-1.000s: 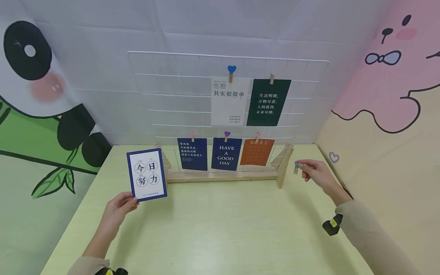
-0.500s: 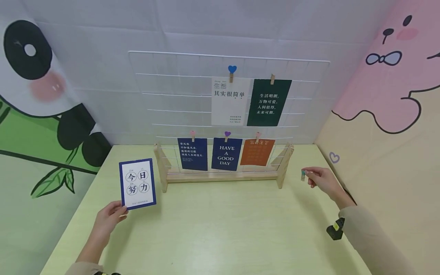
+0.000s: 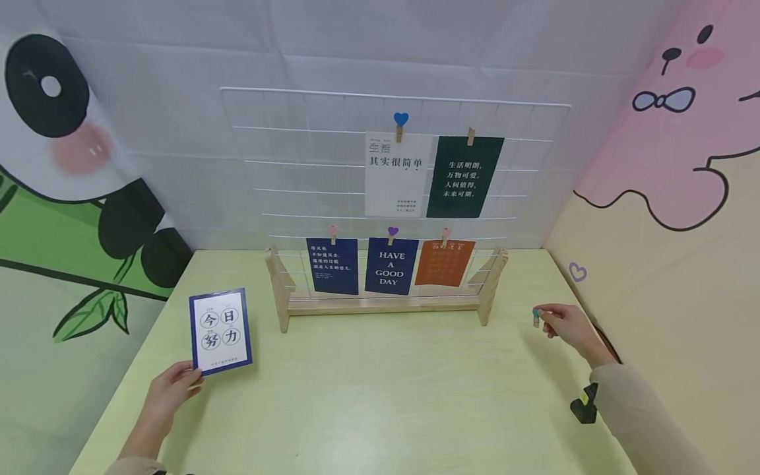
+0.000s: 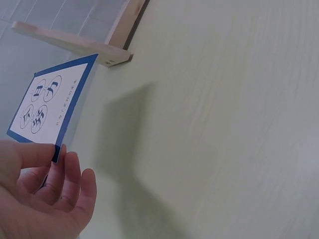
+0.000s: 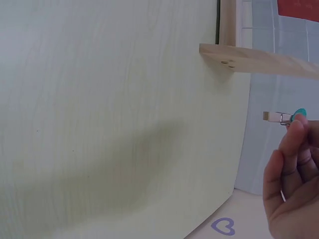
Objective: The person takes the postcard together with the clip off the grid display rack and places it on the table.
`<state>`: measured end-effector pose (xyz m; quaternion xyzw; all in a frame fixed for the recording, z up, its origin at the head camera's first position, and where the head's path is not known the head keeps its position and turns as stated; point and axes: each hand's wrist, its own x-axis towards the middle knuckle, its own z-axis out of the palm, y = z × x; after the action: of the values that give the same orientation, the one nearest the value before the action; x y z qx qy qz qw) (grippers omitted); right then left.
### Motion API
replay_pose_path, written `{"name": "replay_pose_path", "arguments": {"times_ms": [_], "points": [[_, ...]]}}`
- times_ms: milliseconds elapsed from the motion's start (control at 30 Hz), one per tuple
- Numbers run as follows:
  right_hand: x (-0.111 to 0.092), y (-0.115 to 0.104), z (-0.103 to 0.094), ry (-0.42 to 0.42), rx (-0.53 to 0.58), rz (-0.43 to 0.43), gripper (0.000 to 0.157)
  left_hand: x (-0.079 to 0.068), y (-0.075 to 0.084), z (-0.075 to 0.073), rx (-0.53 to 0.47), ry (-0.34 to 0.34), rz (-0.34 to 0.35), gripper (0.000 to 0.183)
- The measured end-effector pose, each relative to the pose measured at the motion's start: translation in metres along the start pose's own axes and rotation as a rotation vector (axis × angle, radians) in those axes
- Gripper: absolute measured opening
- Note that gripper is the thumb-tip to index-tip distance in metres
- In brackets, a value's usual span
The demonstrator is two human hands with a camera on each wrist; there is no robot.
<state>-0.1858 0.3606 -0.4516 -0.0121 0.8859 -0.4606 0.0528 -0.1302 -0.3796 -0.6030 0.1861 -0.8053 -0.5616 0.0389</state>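
The left hand point(image 3: 163, 396) held a blue-edged white card point(image 3: 220, 333), thumb and fingers pinching its near left corner, with the four large circled characters facing up toward the head. The card was raised over the left part of the table point(image 3: 356, 402), slightly tilted, to the left of the rack point(image 3: 487, 297) and apart from it. The right hand point(image 3: 571, 326) pinched a small wooden clip point(image 5: 278, 117) with a teal top between thumb and fingertips, above the table's right side, well apart from the card; the clip's bare wooden end pointed down. At the far side, the white wire rack stood on wooden feet. A plain white card point(image 3: 398, 188) and a green card point(image 3: 463, 198) hung on its upper right; two navy cards point(image 3: 392, 257) and an orange card point(image 3: 444, 267) hung below, each under its own clip
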Motion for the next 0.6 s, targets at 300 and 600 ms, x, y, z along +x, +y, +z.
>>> {"name": "replay_pose_path", "arguments": {"times_ms": [300,600], "points": [[-0.001,0.031,-0.004,0.053,-0.101,0.027,0.033,-0.014,0.015,-0.014,-0.102,-0.023,-0.087,0.037],[-0.003,0.052,-0.005,0.087,-0.207,0.02,0.03,-0.006,0.003,-0.025,0.026,0.003,-0.148,0.042]]}}
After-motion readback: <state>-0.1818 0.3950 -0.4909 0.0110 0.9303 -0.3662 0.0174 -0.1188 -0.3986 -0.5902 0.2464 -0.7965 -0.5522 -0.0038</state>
